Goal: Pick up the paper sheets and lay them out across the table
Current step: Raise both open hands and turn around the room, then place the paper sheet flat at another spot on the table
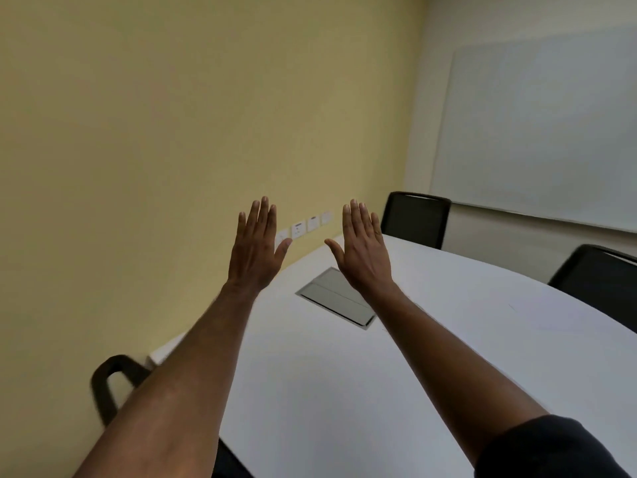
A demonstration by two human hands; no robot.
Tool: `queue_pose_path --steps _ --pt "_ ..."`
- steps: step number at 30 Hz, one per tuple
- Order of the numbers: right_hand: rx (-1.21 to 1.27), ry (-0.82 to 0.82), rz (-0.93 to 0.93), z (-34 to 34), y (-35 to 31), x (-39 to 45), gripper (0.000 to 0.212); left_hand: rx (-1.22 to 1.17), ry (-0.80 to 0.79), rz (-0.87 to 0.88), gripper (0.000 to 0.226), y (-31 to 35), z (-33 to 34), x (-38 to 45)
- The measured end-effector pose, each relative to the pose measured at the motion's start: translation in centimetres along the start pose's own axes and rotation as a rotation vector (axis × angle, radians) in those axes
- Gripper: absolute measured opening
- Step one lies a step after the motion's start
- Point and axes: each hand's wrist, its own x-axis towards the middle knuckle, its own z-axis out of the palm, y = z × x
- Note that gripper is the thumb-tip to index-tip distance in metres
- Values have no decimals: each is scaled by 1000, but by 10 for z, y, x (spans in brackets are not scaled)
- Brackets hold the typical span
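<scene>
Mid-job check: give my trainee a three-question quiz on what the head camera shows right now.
1. True or false: the left hand holds a paper sheet.
2. What grey thing is set into the table below the right hand?
A) a hatch panel
B) a laptop
C) a tray
3. How many black chairs show at the table's far side?

Key:
1. False; both hands are raised, fingers straight, empty. No sheets are in view.
2. A, the hatch panel.
3. Two: chair and chair.

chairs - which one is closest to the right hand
The chair at the table's far end, just beside the right hand; the other two sit off at the frame's edges.
</scene>
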Motion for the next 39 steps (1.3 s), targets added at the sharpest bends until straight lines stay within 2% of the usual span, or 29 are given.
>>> queue_pose_path --steps 10,17,29,39 --pt "-204 -95 268 106 104 30 77 -205 -96 288 73 22 195 114" --pt "-297 -181 441 156 178 16 76 -354 -213 411 73 81 305 148" --pt "-292 -367 695 260 310 -59 74 -473 -472 542 73 197 474 141" --pt "-301 -542 791 363 416 -121 69 -496 -701 538 78 269 619 80"
